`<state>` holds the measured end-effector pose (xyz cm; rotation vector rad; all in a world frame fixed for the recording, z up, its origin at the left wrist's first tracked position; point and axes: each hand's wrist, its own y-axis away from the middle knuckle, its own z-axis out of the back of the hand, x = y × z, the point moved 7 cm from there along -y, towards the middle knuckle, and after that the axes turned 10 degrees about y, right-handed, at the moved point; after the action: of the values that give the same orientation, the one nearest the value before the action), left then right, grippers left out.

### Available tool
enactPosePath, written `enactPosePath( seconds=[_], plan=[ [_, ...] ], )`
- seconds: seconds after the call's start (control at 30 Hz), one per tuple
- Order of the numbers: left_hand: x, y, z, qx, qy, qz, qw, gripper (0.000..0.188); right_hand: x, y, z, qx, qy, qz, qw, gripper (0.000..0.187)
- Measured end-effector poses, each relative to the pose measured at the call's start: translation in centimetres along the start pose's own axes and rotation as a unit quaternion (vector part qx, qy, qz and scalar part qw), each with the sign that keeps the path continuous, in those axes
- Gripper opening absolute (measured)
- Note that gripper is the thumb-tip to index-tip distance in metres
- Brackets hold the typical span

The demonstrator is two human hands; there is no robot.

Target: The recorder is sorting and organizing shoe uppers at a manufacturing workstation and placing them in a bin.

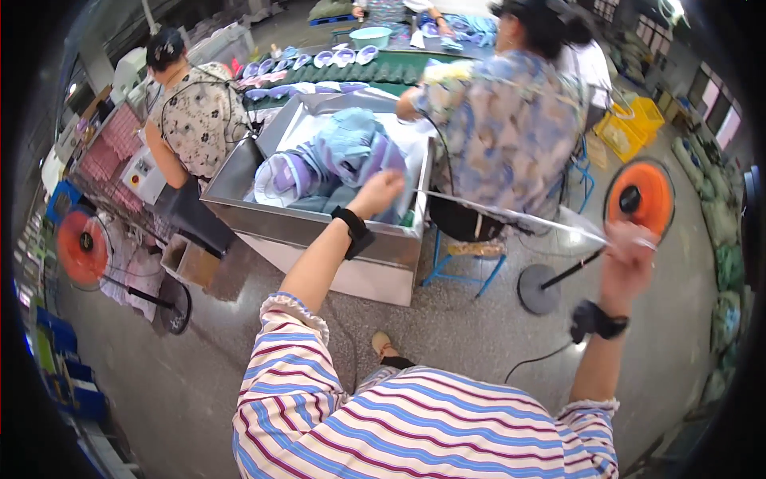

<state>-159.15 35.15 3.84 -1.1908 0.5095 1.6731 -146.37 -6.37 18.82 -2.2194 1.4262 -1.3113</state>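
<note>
Over the steel bin [239, 209], the left hand [377, 192] reaches in, fingers curled down onto blue and lilac cloth pieces [347, 152] heaped loose there for easy picking. Out to the side, the right hand [627, 254] pinches a thin clear strip [511, 214], drawn taut back to the bin. Orange fans [641, 198] stand on the floor; a yellow crate [634, 124] sits beyond.
</note>
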Motion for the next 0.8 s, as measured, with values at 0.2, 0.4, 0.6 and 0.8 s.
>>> enactPosePath(
  seconds=[0.2, 0.4, 0.6, 0.8],
  plan=[
    [-17.5, -0.4, -14.7, 0.080, 0.451, 0.033, 0.888, 0.014, 8.6, 16.3, 6.8, -0.244, 0.161, -0.097, 0.951, 0.035],
    [-23.2, 1.7, -34.8, 0.242, 0.407, 0.026, 0.880, 0.010, 2.1, 17.1, 0.1, -0.084, 0.683, -0.112, 0.717, 0.038],
    [-25.0, 7.6, -46.2, 0.367, 0.410, 0.049, 0.834, 0.011, 2.4, 19.1, 1.4, -0.294, 0.802, -0.065, 0.516, 0.047],
    [-27.3, 10.0, -51.2, 0.448, 0.418, 0.116, 0.782, 0.010, 5.3, 19.9, 1.9, -0.323, 0.854, -0.004, 0.409, 0.046]
  ],
)
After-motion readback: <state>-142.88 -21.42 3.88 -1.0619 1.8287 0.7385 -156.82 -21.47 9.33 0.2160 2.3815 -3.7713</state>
